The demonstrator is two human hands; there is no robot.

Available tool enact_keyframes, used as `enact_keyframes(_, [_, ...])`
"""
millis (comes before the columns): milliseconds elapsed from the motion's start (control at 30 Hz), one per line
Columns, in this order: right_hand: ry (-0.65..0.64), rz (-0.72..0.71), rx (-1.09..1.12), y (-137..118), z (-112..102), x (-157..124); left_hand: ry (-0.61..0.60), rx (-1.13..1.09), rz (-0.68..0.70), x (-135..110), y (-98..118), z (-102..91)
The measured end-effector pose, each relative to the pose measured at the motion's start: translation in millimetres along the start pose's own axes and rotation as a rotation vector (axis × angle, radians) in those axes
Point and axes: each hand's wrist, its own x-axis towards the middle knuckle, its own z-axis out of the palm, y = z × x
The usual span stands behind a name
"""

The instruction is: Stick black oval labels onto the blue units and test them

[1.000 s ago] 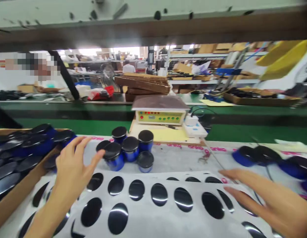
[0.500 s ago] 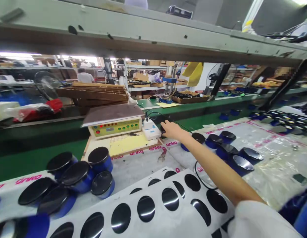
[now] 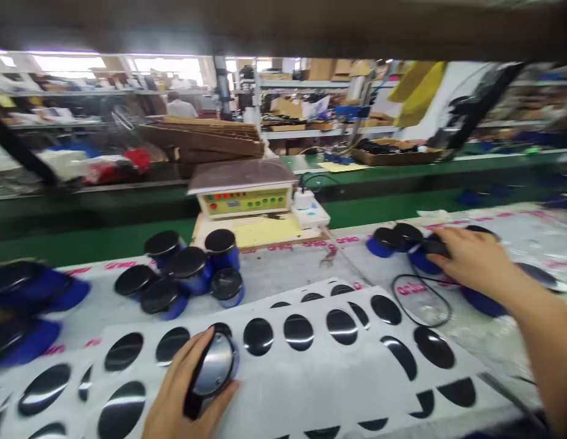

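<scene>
At 9 o'clock, at the far left edge, blurred blue jars (image 3: 30,341) lie on the desk (image 3: 274,271), whose surface carries pink lettering along its far side. Toward 10 o'clock, six blue jars with black lids (image 3: 188,262) stand bunched together, touching or just beside one another.

At 7 o'clock, the left hand (image 3: 187,390) is clenched around a tilted blue jar with a mirror-silver face (image 3: 214,366), its fingers on one side and its thumb along the dark rim. That jar sits on a white sheet of black oval stickers (image 3: 311,390), which spreads across the lower part of the view, with some ovals cut off by its edges.

At 12 o'clock, beyond the sheet, a beige control box with red and green buttons (image 3: 242,204) sits on a wooden board with a yellow paper pad (image 3: 260,231). A white power adapter (image 3: 304,214) stands just beside the box.

At 2 o'clock, the right hand (image 3: 470,259) is curled over a black-topped blue jar (image 3: 423,259), among other blue jars (image 3: 386,241). Blur hides whether it is gripping. A loop of black wire (image 3: 420,302) lies just below it, at 3 o'clock.
</scene>
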Motion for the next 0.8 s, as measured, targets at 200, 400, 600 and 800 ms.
enact_keyframes(200, [-0.435, -0.671, 0.635, -122.9, -24.7, -54.3, -0.103, -0.136, -0.139, -8.7, 34.6, 1.7])
enact_keyframes(400, [-0.756, -1.156, 0.526, -198.9, -18.3, -54.6, -0.179, -0.157, -0.001, -14.8, 37.1, 19.7])
enact_keyframes(600, [-0.684, -1.309, 0.477, -200.1, -20.8, -42.5, -0.136, -0.05, 0.054, -14.0, 32.0, 20.3])
enact_keyframes(800, [-0.609, -1.318, 0.514, -189.0, -9.4, -52.1, -0.139, -0.038, 0.088, -12.5, 34.3, 18.7])
